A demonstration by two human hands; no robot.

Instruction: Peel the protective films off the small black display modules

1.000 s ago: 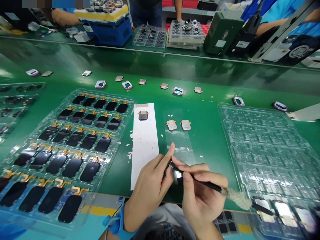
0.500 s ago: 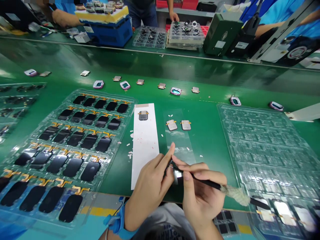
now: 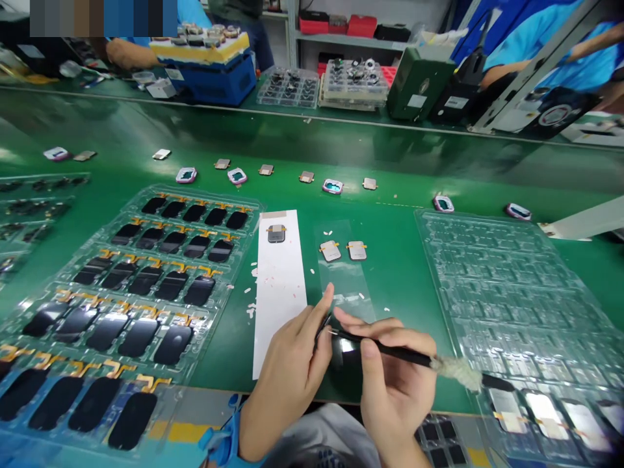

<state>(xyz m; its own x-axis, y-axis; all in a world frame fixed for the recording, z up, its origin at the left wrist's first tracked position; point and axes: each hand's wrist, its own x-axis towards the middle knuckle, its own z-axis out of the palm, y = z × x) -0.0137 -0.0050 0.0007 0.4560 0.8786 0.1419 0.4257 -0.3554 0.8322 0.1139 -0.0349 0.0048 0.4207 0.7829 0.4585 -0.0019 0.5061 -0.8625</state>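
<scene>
A thin dark piece (image 3: 320, 329), seen almost edge-on, is pinched between the thumb and fingers of the left hand (image 3: 297, 364). The metal tip of a slim black tool (image 3: 409, 354) points at it from the right hand (image 3: 400, 370), whose thumb and fingers pinch the shaft; whether tip and piece touch, I cannot tell. A pale wrapping (image 3: 458, 373) covers part of the tool, just right of the right hand.

A glossy black panel (image 3: 348, 348), partly hidden, lies between the two hands. Just ahead of them, a clear film strip (image 3: 344, 283) lies on the green tabletop (image 3: 409, 273), with two silver-backed modules (image 3: 357, 251) at its far end. Ahead and to the left of the left hand is a white paper strip (image 3: 280, 286) bearing one dark module (image 3: 276, 234); small white scraps (image 3: 251, 309) lie beside its left edge.

Farther left of the left hand, a clear tray (image 3: 234, 260) holds rows of black screens (image 3: 176, 344). Right of the right hand, another transparent tray (image 3: 507, 292) holds silver-backed pieces (image 3: 546, 413) at its near end. Well beyond both hands stands a blue box (image 3: 209, 81).
</scene>
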